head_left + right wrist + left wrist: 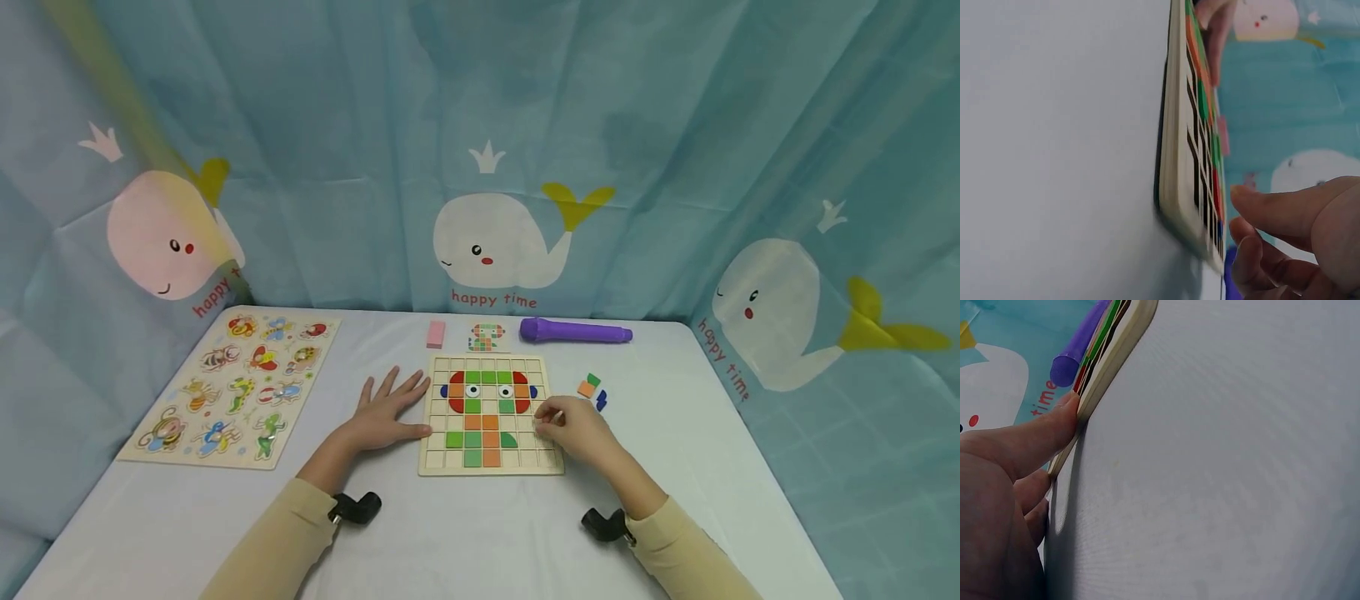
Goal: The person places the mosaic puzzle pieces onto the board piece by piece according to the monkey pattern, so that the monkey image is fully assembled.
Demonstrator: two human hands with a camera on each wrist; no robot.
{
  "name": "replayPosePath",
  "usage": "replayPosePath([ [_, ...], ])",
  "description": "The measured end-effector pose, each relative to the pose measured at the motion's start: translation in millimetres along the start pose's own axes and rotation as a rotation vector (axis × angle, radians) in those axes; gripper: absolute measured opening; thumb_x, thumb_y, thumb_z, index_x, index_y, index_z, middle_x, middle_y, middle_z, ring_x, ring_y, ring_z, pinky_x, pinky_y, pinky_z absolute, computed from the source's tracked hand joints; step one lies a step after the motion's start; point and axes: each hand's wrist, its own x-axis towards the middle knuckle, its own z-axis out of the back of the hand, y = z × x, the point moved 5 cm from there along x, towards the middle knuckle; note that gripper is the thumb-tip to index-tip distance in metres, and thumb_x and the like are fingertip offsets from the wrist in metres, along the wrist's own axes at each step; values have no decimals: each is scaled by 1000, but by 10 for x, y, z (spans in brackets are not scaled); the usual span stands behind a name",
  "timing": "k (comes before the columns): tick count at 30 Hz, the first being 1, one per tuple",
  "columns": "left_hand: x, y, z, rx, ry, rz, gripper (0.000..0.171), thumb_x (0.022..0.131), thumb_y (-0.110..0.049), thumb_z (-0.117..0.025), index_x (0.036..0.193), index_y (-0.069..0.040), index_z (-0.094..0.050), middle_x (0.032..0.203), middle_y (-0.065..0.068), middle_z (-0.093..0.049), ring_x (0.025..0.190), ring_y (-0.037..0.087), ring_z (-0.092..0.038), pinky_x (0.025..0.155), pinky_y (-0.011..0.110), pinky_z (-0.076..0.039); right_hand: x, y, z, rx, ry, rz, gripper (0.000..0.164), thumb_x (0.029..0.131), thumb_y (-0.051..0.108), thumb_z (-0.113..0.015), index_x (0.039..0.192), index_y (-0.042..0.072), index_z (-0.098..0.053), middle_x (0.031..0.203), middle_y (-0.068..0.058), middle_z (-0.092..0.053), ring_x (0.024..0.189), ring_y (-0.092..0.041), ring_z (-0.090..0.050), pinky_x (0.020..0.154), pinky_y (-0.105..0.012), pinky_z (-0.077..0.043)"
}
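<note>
A wooden grid board (438, 458) lies on the table, with coloured tiles forming a figure with two round eyes. My left hand (386, 417) rests by its left edge with fingers spread, thumb and fingertips touching the rim; the left wrist view shows the thumb (1054, 428) against that edge. Over the board's right side hovers my right hand (573, 429), its fingers loosely bent. In the right wrist view a gap separates the thumb (1266, 206) from the index finger, and nothing shows between them. A green quarter-round tile (508, 440) sits in the grid left of this hand.
Right of the board lie loose tiles: a green one (594, 380), an orange one (586, 389) and blue pieces (602, 401). Behind it are a pink block (436, 335), a pattern card (487, 337) and a purple microphone (577, 331). An insect puzzle board (251, 387) lies at left.
</note>
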Motion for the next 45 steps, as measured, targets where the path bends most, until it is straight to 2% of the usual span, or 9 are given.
replayPosePath([
  [4,-6,-6,-6,4,4,-4,94,84,-65,-69,160,-24,-31,170,1,-19,157,37,7,119,67,14,-57,-237,186,-22,-25,-50,13,87,15,-80,99,16,-75,92,4,-70,73,-13,-56,63,-28,-48],
  [10,-22,-16,3,10,4,1,93,84,-64,-69,160,-23,-31,170,2,-19,157,38,6,119,67,14,-85,-598,461,-20,4,-55,21,88,13,-78,108,12,-74,107,-2,-72,84,-16,-57,69,-31,-49],
  [14,-29,-22,10,4,2,1,93,85,-62,-69,160,-23,-32,170,2,-19,157,38,6,119,67,14,-101,-787,538,-36,10,-81,22,87,12,-79,108,12,-75,101,-2,-70,78,-16,-53,64,-29,-46],
  [19,-20,-21,11,7,5,-2,93,85,-63,-69,160,-23,-31,170,2,-19,157,38,6,119,67,14,-106,-875,529,-59,49,-82,19,87,14,-80,105,12,-75,89,-1,-63,74,-17,-50,61,-29,-44],
  [24,-6,-20,26,15,-1,-7,94,85,-64,-69,160,-23,-31,170,2,-19,157,39,6,119,66,14,-78,-859,516,-57,62,-69,13,86,17,-81,94,13,-71,84,1,-62,74,-16,-52,62,-27,-45],
  [29,-5,-20,26,19,4,-2,94,84,-65,-68,160,-24,-30,170,1,-19,157,38,6,119,66,14,-36,-782,491,-47,60,-34,16,86,20,-81,86,14,-66,83,1,-62,73,-15,-52,62,-27,-45],
  [34,-10,-15,20,10,13,-1,94,85,-65,-68,160,-23,-30,170,2,-18,157,38,7,119,66,14,12,-651,456,-22,26,-45,19,84,19,-83,83,14,-65,81,1,-63,71,-15,-53,61,-28,-45],
  [39,-4,-2,9,20,17,1,95,85,-65,-68,160,-24,-29,170,1,-18,157,38,7,119,67,14,55,-453,404,-5,0,-14,18,83,18,-84,83,13,-66,83,0,-65,72,-14,-53,61,-26,-45],
  [45,-2,-4,15,20,11,-3,95,85,-67,-67,160,-24,-29,170,1,-18,157,38,7,119,66,14,129,-251,287,-10,-14,20,13,84,20,-84,84,17,-71,86,4,-70,73,-12,-57,63,-26,-48],
])
